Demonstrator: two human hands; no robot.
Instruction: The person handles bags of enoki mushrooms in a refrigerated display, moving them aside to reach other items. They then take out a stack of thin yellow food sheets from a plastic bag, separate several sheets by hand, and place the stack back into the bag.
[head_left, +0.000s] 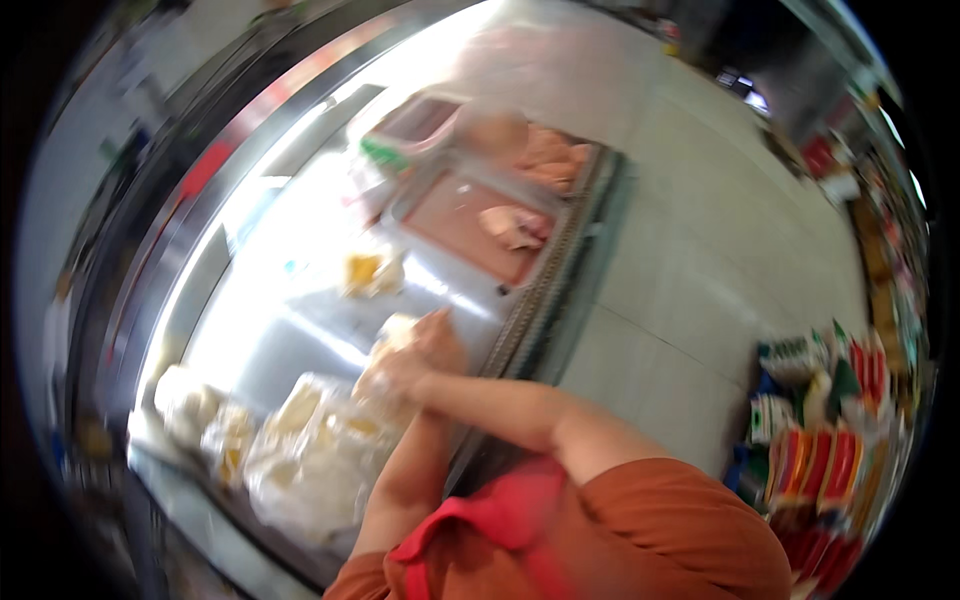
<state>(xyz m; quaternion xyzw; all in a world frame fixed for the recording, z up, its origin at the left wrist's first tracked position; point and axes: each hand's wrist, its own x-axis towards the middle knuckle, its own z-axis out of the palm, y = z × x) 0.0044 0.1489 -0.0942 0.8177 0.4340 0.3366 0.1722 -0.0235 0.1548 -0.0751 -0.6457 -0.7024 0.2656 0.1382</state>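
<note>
My forearms cross over a metal display counter (487, 319). The left hand (441, 339) is beyond the right wrist, its fingers blurred against a pale, plastic-wrapped item (396, 330). My right hand (391, 375) closes round the lower part of that same item. Just below and left of the hands lies a large clear plastic bag (307, 457) with pale yellowish pieces inside. Farther up the counter rests a small bag with something yellow (363, 271). What the wrapped item is cannot be told.
A shallow reddish tray (457, 217) holds a piece of raw poultry (516, 227). More raw meat (551, 159) lies behind it, beside a white tub (420, 120). Smaller plastic bags (229, 435) sit at the left. Packaged goods (817, 465) stand on the floor side at right.
</note>
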